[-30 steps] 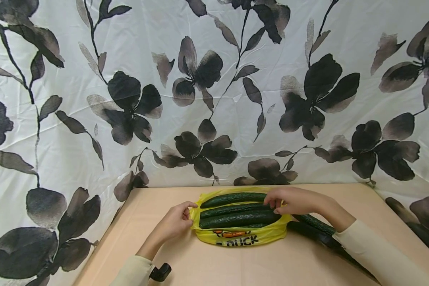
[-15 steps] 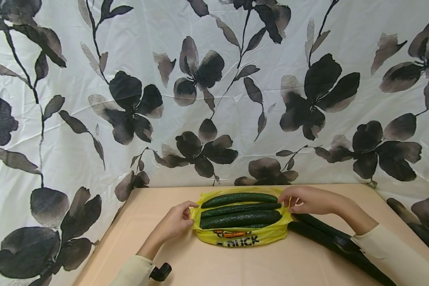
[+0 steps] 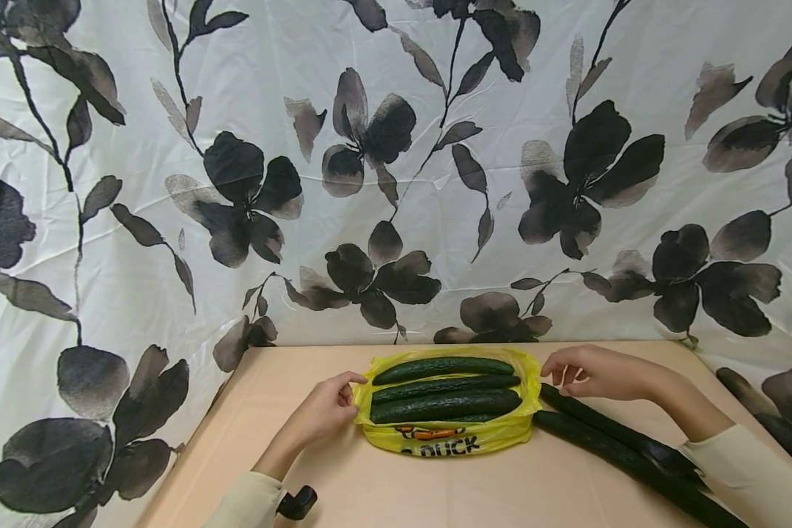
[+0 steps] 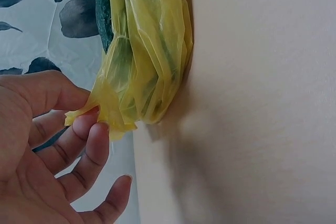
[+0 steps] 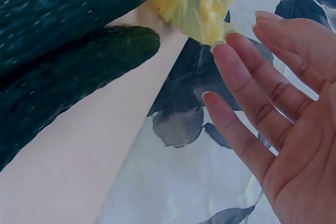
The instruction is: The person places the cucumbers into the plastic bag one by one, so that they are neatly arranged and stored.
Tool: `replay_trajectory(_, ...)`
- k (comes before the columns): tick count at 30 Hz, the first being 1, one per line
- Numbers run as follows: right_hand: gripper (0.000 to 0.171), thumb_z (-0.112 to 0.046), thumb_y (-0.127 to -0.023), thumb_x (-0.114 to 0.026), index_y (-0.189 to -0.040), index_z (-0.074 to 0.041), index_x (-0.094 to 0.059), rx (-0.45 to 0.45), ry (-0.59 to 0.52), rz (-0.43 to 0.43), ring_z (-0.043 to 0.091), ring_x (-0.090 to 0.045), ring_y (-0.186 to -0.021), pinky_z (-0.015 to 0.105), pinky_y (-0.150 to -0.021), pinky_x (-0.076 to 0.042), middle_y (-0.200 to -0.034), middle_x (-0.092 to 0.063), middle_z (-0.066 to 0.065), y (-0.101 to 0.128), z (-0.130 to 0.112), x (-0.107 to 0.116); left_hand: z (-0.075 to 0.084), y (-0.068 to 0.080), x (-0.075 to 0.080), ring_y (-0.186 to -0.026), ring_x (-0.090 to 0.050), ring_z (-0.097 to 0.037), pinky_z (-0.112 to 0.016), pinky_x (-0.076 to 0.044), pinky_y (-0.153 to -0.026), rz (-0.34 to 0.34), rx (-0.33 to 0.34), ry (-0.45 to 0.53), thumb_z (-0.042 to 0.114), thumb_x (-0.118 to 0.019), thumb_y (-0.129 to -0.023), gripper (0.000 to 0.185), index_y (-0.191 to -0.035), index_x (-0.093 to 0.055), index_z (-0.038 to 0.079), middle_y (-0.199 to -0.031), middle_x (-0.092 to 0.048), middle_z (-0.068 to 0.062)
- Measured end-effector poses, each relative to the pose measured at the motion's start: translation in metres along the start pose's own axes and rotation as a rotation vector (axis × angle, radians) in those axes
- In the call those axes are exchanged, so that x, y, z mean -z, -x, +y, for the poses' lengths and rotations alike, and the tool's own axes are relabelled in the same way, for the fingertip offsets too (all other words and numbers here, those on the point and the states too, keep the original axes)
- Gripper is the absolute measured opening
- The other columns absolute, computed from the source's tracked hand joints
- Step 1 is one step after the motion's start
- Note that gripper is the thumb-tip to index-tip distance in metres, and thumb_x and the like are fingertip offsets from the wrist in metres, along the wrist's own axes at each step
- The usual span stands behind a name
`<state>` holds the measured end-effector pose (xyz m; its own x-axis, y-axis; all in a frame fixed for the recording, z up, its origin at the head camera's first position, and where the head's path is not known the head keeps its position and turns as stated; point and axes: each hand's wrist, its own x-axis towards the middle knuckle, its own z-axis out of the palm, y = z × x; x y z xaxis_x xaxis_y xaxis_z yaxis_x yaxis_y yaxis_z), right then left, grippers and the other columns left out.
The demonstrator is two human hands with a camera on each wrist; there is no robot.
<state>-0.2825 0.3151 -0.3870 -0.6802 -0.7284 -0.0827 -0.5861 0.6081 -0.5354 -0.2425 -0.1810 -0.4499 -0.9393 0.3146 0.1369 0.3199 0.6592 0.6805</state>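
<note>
We saw the left hand (image 3: 326,405) pinch the bag (image 3: 501,436), probably holding its mouth wide around cucumbers (image 3: 445,405); right hand (image 3: 600,372) empty, fingers (image 5: 250,85) spread.

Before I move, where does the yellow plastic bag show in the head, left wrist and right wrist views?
Head: yellow plastic bag at lower centre.
Left wrist: bag upper left of centre, pinched by the left hand.
Right wrist: bag cropped at the top, right of centre, up-left of the right hand.
Shared landmark: white cloth printed with dark flowers.
</note>
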Motion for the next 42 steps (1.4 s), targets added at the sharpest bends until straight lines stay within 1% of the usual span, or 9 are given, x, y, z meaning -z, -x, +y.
replay_trajectory(2, 0.028, -0.022, -0.097, -0.067, -0.124, -0.014, -0.065, -0.003, -0.014, -0.002, 0.005, -0.062, -0.094, 0.032, -0.083, -0.056, -0.108, -0.065, -0.005, 0.003, 0.003, -0.001, 0.000, 0.000, 0.000, -0.073, -0.053, -0.014, -0.024, -0.044, -0.064, -0.002, -0.001, -0.005, -0.007, -0.068, -0.081, 0.048, -0.127, -0.064, 0.002, -0.081, -0.055, -0.001)
replay_trajectory(6, 0.029, -0.017, -0.096, -0.068, -0.124, -0.010, -0.065, -0.006, -0.030, -0.007, 0.005, -0.062, -0.093, 0.031, -0.082, -0.056, -0.106, -0.067, 0.000, 0.007, 0.011, -0.003, 0.001, -0.001, 0.000, -0.074, -0.053, -0.015, -0.025, -0.043, -0.065, -0.006, -0.009, -0.027, -0.006, -0.068, -0.081, 0.047, -0.127, -0.065, 0.006, -0.080, -0.056, -0.001)
replay_trajectory(8, 0.030, -0.017, -0.096, -0.068, -0.124, -0.009, -0.064, -0.005, -0.031, -0.011, 0.004, -0.062, -0.093, 0.030, -0.082, -0.056, -0.106, -0.067, 0.000, 0.009, 0.016, -0.004, 0.001, -0.001, 0.000, -0.074, -0.053, -0.015, -0.025, -0.043, -0.065, -0.006, -0.008, -0.036, -0.006, -0.067, -0.081, 0.047, -0.127, -0.066, 0.006, -0.080, -0.055, -0.001)
replay_trajectory(16, 0.030, -0.015, -0.095, -0.069, -0.124, -0.008, -0.063, 0.021, -0.043, -0.011, 0.004, -0.064, -0.092, 0.030, -0.078, -0.056, -0.105, -0.067, -0.001, 0.021, 0.031, -0.009, 0.001, -0.002, -0.001, -0.074, -0.053, -0.015, -0.024, -0.043, -0.064, -0.001, 0.005, -0.024, -0.006, -0.068, -0.081, 0.044, -0.125, -0.066, 0.003, -0.080, -0.055, -0.001)
replay_trajectory(22, 0.033, -0.013, -0.093, -0.070, -0.124, -0.007, -0.063, -0.020, -0.071, -0.026, 0.008, -0.065, -0.092, 0.029, -0.077, -0.055, -0.109, -0.065, 0.001, 0.030, 0.037, -0.011, 0.000, -0.003, -0.001, -0.073, -0.053, -0.015, -0.024, -0.043, -0.064, -0.002, 0.005, -0.017, -0.005, -0.069, -0.082, 0.044, -0.125, -0.065, 0.002, -0.080, -0.055, -0.001)
replay_trajectory(26, 0.034, -0.010, -0.092, -0.070, -0.125, -0.006, -0.062, -0.044, -0.089, -0.037, 0.011, -0.066, -0.092, 0.029, -0.077, -0.056, -0.108, -0.064, 0.002, 0.034, 0.040, -0.012, 0.000, -0.002, -0.001, -0.073, -0.053, -0.014, -0.024, -0.043, -0.064, -0.002, 0.002, -0.014, -0.005, -0.069, -0.082, 0.044, -0.125, -0.065, 0.002, -0.080, -0.056, -0.002)
replay_trajectory(33, 0.038, -0.007, -0.089, -0.072, -0.125, -0.007, -0.062, -0.113, -0.096, -0.052, 0.010, -0.064, -0.092, 0.027, -0.075, -0.056, -0.111, -0.063, 0.004, 0.043, 0.044, -0.015, 0.000, -0.002, 0.000, -0.073, -0.053, -0.015, -0.024, -0.043, -0.065, 0.000, 0.002, -0.016, -0.006, -0.069, -0.081, 0.044, -0.125, -0.066, 0.002, -0.080, -0.055, -0.001)
replay_trajectory(38, 0.040, -0.005, -0.089, -0.071, -0.127, -0.007, -0.060, -0.137, -0.119, -0.067, 0.011, -0.064, -0.092, 0.028, -0.074, -0.056, -0.110, -0.061, 0.006, 0.048, 0.046, -0.019, 0.000, -0.001, 0.001, -0.073, -0.053, -0.015, -0.024, -0.043, -0.065, -0.002, 0.002, -0.015, -0.006, -0.069, -0.081, 0.044, -0.125, -0.066, 0.002, -0.080, -0.055, -0.001)
replay_trajectory(42, 0.042, -0.007, -0.089, -0.072, -0.129, -0.006, -0.058, -0.153, -0.122, -0.070, 0.011, -0.064, -0.092, 0.028, -0.073, -0.055, -0.110, -0.061, 0.006, 0.050, 0.046, -0.022, 0.000, 0.000, 0.001, -0.073, -0.052, -0.015, -0.024, -0.042, -0.064, -0.004, 0.002, -0.015, -0.006, -0.069, -0.081, 0.045, -0.125, -0.066, 0.002, -0.080, -0.055, -0.001)
